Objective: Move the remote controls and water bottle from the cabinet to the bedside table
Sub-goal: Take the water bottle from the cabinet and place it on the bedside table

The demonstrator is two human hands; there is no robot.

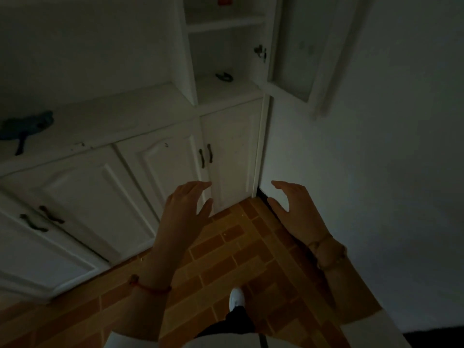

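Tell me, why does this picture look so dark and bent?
Head view: the room is dim, so the white cabinet looks grey-green; the open cabinet door is smeared by motion blur; the wide lens bows straight edges; both empty hands, left hand and right hand, stay fairly sharp.

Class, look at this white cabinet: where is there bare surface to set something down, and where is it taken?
Free: the countertop between the teal object and the open shelf unit; the lower shelf around the small dark item. Both hands are empty. The top shelf holds something red, cut off.
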